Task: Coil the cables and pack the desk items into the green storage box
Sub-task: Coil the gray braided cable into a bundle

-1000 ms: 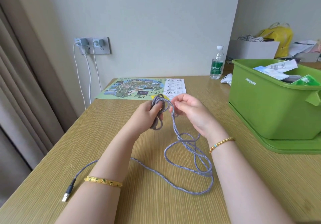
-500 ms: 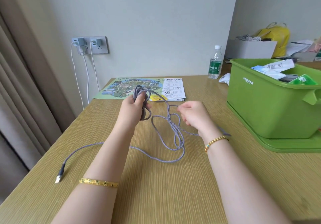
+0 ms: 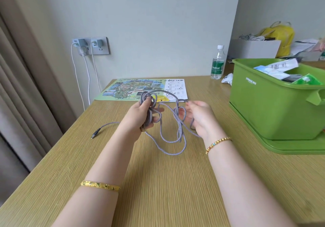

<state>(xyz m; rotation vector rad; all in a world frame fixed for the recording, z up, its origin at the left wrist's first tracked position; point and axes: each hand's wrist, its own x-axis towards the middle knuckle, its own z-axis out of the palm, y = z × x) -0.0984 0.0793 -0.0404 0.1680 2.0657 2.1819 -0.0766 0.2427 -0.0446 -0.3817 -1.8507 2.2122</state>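
Note:
A grey braided cable [image 3: 173, 139] hangs in loose loops between my hands above the wooden desk [image 3: 158, 182]. My left hand [image 3: 139, 117] grips a bundle of coiled loops. My right hand [image 3: 198, 115] holds a strand with curled fingers, and one metal plug end pokes out past its fingertips. The cable's other plug [image 3: 95, 133] trails on the desk to the left. The green storage box [image 3: 269, 110] stands at the right on its lid, with several packets inside.
A colourful map sheet [image 3: 140, 89] lies at the desk's back. A water bottle [image 3: 217, 63] and a white object [image 3: 226, 80] stand behind the box. Wall sockets [image 3: 90, 45] with chargers and white leads sit left of the desk. A curtain hangs at far left.
The trailing plug end has slid along the desk toward my hands. My hands have drawn apart, and the loose loops between them have lifted and shrunk.

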